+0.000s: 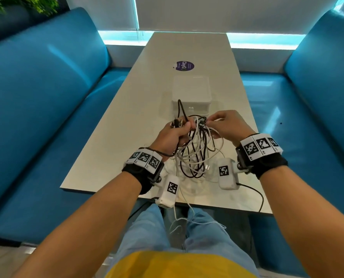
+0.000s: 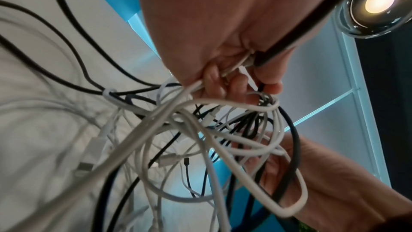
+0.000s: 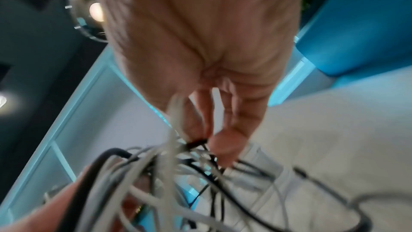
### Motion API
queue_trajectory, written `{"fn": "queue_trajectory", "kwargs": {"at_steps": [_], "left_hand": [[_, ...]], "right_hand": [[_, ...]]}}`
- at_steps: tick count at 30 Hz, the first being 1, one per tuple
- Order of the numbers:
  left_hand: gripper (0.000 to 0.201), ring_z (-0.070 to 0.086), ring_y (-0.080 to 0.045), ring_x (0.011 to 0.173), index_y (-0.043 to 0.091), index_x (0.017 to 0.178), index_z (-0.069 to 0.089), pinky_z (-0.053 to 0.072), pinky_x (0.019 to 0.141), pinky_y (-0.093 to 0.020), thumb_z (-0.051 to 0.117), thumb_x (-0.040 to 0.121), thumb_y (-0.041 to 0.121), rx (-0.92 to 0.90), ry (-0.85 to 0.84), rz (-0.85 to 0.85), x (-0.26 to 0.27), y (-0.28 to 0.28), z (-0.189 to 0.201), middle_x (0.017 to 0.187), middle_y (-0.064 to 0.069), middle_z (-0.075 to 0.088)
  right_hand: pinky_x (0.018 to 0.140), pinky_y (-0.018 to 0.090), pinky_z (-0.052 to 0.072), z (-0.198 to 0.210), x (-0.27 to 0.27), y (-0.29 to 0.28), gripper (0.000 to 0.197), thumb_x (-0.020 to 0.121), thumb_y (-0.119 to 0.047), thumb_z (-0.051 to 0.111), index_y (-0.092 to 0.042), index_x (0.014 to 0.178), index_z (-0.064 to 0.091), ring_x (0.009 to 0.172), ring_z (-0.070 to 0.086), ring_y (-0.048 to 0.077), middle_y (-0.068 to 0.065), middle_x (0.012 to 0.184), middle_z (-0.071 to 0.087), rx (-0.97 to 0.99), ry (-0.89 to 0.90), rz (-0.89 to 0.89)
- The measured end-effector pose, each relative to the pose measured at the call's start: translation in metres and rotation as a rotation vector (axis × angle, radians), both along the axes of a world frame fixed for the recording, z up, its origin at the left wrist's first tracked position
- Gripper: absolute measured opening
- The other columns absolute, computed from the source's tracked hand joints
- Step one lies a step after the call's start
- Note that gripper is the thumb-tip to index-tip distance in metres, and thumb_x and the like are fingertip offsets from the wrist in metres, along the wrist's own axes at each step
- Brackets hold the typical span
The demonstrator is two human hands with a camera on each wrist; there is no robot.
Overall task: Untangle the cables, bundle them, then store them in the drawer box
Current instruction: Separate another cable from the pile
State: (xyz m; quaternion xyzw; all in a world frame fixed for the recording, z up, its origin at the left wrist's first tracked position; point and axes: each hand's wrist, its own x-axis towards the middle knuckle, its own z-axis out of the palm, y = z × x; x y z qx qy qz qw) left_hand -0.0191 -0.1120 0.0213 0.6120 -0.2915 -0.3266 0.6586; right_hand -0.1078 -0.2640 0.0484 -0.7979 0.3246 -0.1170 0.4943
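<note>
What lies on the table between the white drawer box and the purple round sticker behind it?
Nothing: in the head view, only bare table shows between the drawer box and the purple sticker. The wrist views do not show that stretch.

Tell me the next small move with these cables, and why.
Probably draw the right hand away, sliding its pinched strand out of the cable tangle. The left hand grips several connector ends, black and white loops hang knotted, and the drawer box sits shut.
</note>
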Motion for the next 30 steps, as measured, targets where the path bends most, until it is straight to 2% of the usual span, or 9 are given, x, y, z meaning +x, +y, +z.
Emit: {"fn": "queue_trajectory", "kwargs": {"at_steps": [3, 7, 11, 15, 17, 19, 23, 25, 30], "left_hand": [[0.021, 0.031, -0.009, 0.048, 0.019, 0.078, 0.059, 0.024, 0.043, -0.017, 0.049, 0.096, 0.015, 0.061, -0.026, -0.039, -0.003, -0.001, 0.003, 0.056, 0.006, 0.037], [0.024, 0.045, 0.002, 0.047, 0.016, 0.077, 0.061, 0.032, 0.045, -0.009, 0.049, 0.096, 0.009, 0.172, -0.055, 0.044, -0.005, -0.004, 0.007, 0.049, 0.018, 0.055], [0.013, 0.048, -0.003, 0.058, 0.013, 0.078, 0.065, 0.037, 0.065, -0.027, 0.062, 0.081, 0.025, 0.275, -0.23, 0.042, -0.009, -0.011, 0.003, 0.073, 0.009, 0.065], [0.035, 0.062, -0.014, 0.092, 0.012, 0.088, 0.063, 0.046, 0.081, -0.03, 0.064, 0.065, 0.039, 0.234, -0.227, 0.185, -0.014, -0.017, 0.007, 0.101, -0.004, 0.068], [0.046, 0.061, -0.014, 0.099, 0.015, 0.099, 0.062, 0.046, 0.087, -0.028, 0.067, 0.061, 0.04, 0.227, -0.192, 0.217, -0.01, -0.016, 0.006, 0.105, -0.003, 0.067], [0.051, 0.061, -0.014, 0.089, 0.017, 0.104, 0.061, 0.045, 0.081, -0.028, 0.071, 0.058, 0.039, 0.243, -0.131, 0.187, -0.006, -0.014, 0.008, 0.097, 0.001, 0.067], [0.004, 0.042, -0.011, 0.058, 0.012, 0.082, 0.066, 0.033, 0.049, -0.017, 0.063, 0.084, 0.015, 0.285, -0.088, 0.041, -0.004, -0.008, 0.015, 0.068, 0.01, 0.061], [0.015, 0.039, -0.01, 0.051, 0.01, 0.075, 0.063, 0.026, 0.04, -0.015, 0.058, 0.088, 0.009, 0.27, -0.065, 0.028, -0.005, -0.006, 0.016, 0.056, 0.012, 0.059], [0.02, 0.038, -0.011, 0.05, 0.016, 0.071, 0.061, 0.028, 0.046, -0.018, 0.061, 0.09, 0.013, 0.237, -0.076, 0.119, -0.003, -0.006, 0.011, 0.06, 0.002, 0.049]], "right_hand": [[0.074, 0.041, 0.056, -0.003, 0.001, -0.004, 0.02, 0.078, 0.003, 0.068, -0.007, 0.095, 0.063, 0.062, 0.062, 0.023, 0.018, 0.078, 0.067, 0.061, -0.038, -0.074], [0.078, 0.034, 0.055, -0.001, -0.001, -0.004, 0.029, 0.08, -0.002, 0.061, -0.014, 0.106, 0.064, 0.078, 0.065, 0.021, 0.008, 0.085, 0.067, -0.092, 0.083, -0.018], [0.069, 0.031, 0.053, 0.004, -0.002, 0.001, 0.018, 0.085, -0.006, 0.059, -0.014, 0.076, 0.072, 0.076, 0.064, 0.022, 0.006, 0.078, 0.067, -0.278, 0.139, -0.037], [0.077, 0.051, 0.056, 0.009, -0.005, -0.002, 0.023, 0.081, 0.002, 0.057, -0.015, 0.066, 0.053, 0.08, 0.066, 0.033, 0.013, 0.078, 0.062, -0.132, 0.023, -0.041], [0.076, 0.05, 0.055, 0.017, -0.008, -0.002, 0.025, 0.079, 0.008, 0.057, -0.013, 0.068, 0.048, 0.079, 0.062, 0.034, 0.019, 0.08, 0.058, 0.001, -0.045, -0.051], [0.077, 0.043, 0.051, 0.025, -0.012, -0.003, 0.034, 0.078, 0.016, 0.057, -0.012, 0.066, 0.043, 0.08, 0.06, 0.029, 0.018, 0.077, 0.056, 0.155, -0.153, -0.045], [0.073, 0.04, 0.048, 0.03, -0.012, 0.0, 0.042, 0.075, 0.016, 0.063, -0.014, 0.061, 0.038, 0.081, 0.057, 0.029, 0.023, 0.085, 0.056, 0.217, -0.225, -0.026], [0.073, 0.042, 0.052, 0.03, -0.012, -0.003, 0.038, 0.074, 0.01, 0.067, -0.016, 0.064, 0.041, 0.08, 0.058, 0.028, 0.02, 0.086, 0.056, 0.216, -0.183, -0.033], [0.076, 0.027, 0.049, 0.037, -0.015, -0.007, 0.025, 0.081, -0.008, 0.07, -0.021, 0.101, 0.062, 0.088, 0.06, 0.015, -0.003, 0.097, 0.062, -0.282, 0.033, 0.155]]}}
